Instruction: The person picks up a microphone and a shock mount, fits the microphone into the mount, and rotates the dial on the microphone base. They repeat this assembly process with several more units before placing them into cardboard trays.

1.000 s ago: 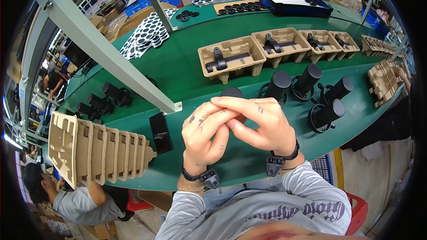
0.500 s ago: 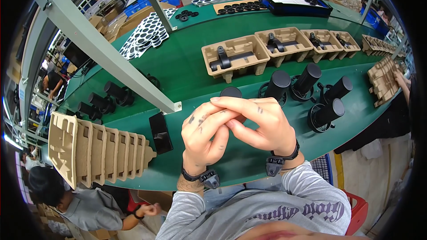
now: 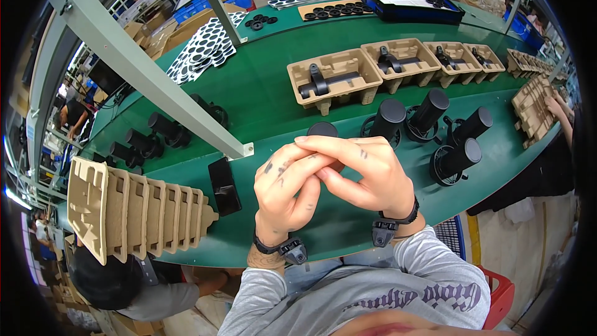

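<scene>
My left hand [image 3: 289,180] and my right hand [image 3: 367,171] are brought together in front of me, fingertips overlapping and fingers bent. Just beyond them shows the round top of a black cylinder [image 3: 323,129]. Something dark appears under the fingers, but whether either hand grips it is hidden. Each wrist wears a black strap with a small device. To the right of my hands several black cylinders with ring-shaped bases [image 3: 457,160] stand on the green table [image 3: 348,230]. A black phone-like slab [image 3: 224,185] lies left of my left hand.
Nested pulp trays [image 3: 149,211] lean at left. Beyond, pulp trays with black parts [image 3: 336,81] line the green belt [image 3: 261,87], with more cylinders [image 3: 165,127] at its left. A grey post [image 3: 155,68] slants down to the table. Co-workers sit opposite, at right and lower left.
The trays on the belt and the cylinders at left have shifted slightly to the right. The person at lower left has bent over lower. My hands have stayed in place.
</scene>
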A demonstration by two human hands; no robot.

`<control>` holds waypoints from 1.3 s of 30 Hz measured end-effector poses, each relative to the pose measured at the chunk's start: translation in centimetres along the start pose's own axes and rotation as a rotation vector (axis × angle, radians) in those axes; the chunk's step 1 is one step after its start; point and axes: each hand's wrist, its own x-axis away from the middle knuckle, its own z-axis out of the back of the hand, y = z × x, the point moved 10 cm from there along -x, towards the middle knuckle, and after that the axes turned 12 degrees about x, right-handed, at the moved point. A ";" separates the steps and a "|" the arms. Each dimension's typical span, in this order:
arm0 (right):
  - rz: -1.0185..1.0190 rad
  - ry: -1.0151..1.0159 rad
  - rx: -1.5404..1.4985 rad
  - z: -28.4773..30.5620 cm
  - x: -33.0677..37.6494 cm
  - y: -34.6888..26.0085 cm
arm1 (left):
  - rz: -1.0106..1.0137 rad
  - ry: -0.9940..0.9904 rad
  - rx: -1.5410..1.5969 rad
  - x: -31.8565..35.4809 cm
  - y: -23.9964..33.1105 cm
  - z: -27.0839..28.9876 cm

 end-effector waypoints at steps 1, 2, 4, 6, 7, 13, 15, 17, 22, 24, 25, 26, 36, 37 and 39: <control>-0.002 -0.003 0.005 -0.1 0.0 0.0 | 0.002 -0.002 0.002 0.0 0.0 0.1; -0.002 -0.003 0.005 -0.2 -0.1 -0.1 | 0.003 -0.004 0.005 0.0 0.0 0.2; 0.001 0.012 -0.004 -0.3 -0.2 -0.2 | 0.005 -0.006 0.006 0.1 0.0 0.4; -0.001 0.007 -0.003 -0.4 -0.2 -0.3 | 0.005 -0.007 0.007 0.1 0.0 0.6; -0.005 0.002 -0.004 -0.5 -0.2 -0.4 | 0.004 -0.008 0.006 0.1 0.0 0.7; -0.016 -0.017 -0.003 -0.9 -0.4 -0.5 | 0.009 -0.012 0.002 0.2 0.0 1.0; -0.018 -0.018 0.002 -1.1 -0.5 -0.5 | 0.008 -0.012 0.002 0.2 -0.2 1.2; -0.022 -0.019 0.006 -1.4 -0.5 -0.5 | -0.001 -0.020 -0.002 0.3 -0.2 1.4; -0.021 -0.024 0.017 -1.8 -0.6 -0.7 | -0.006 -0.018 -0.004 0.4 -0.3 1.9; -0.020 -0.021 0.017 -1.9 -0.7 -0.9 | -0.007 -0.020 -0.003 0.5 -0.3 2.1; -0.019 -0.018 0.016 -2.0 -0.7 -1.0 | -0.005 -0.020 -0.003 0.5 -0.2 2.2; -0.018 -0.018 0.016 -2.0 -0.7 -1.0 | -0.003 -0.021 -0.004 0.5 -0.2 2.3; -0.040 -0.036 0.030 -2.8 -1.1 -1.3 | 0.000 -0.026 -0.003 0.6 -0.4 3.1; -0.049 -0.041 0.029 -2.9 -1.1 -1.3 | 0.000 -0.028 0.001 0.6 -0.5 3.2; -0.043 -0.035 0.028 -3.0 -1.2 -1.5 | -0.001 -0.029 0.005 0.7 -0.5 3.4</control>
